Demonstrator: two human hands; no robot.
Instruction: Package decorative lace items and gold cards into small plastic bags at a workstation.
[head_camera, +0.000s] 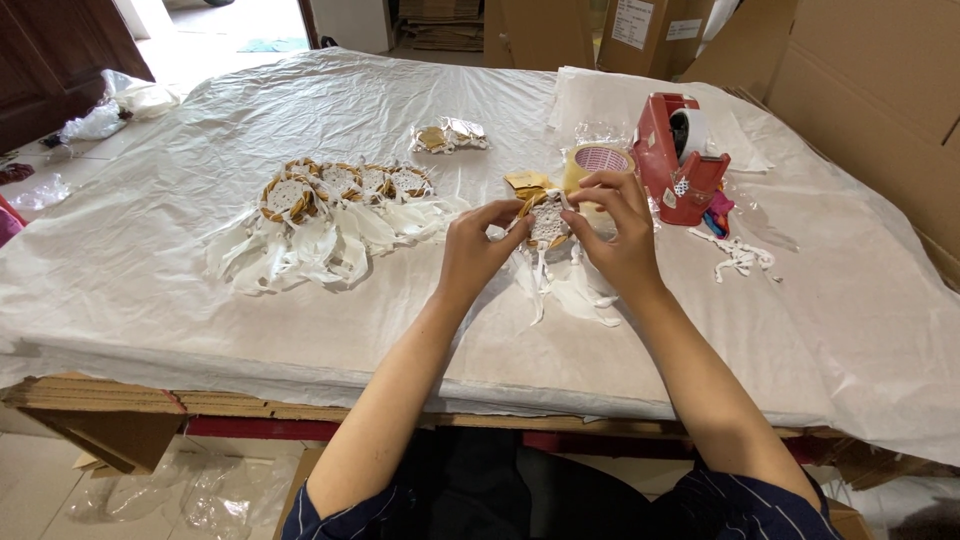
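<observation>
Both the left hand (478, 245) and right hand (615, 225) pinch a small woven ring ornament (548, 220) above the tabletop (150, 290); it looks light and delicate, best held by its stiff rim.

Bare counter (150, 270) lying open near left and front. Red tape dispenser (680, 160) and tape roll (600, 160) crowding right; row of woven ornaments (340, 190) blocking left-centre.
</observation>
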